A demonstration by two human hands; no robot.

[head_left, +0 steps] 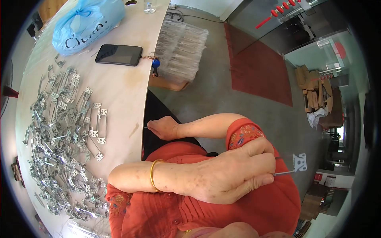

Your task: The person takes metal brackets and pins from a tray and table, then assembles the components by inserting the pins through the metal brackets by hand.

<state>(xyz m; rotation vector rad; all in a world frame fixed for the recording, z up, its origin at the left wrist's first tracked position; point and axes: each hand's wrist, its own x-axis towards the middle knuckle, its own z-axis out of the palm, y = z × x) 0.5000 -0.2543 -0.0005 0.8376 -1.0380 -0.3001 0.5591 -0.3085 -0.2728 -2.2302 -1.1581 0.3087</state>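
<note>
My left hand, with a gold bangle at its wrist, reaches across my red shirt to the right. Its fingers are closed on a thin metal rod with a flat, punched plate at its end. Farther from my body, my right hand is closed beside the table edge, above my dark trousers. A small thin tip shows at its fingers, but the rest of what it holds is hidden. On the pale table lies a big tangled heap of metal brackets, with a few loose brackets at its right side.
A black phone with a blue charm lies on the table near a blue plastic bag and a clear container. Beyond the table edge stands a plastic-wrapped stack. A red mat and cardboard boxes are farther right.
</note>
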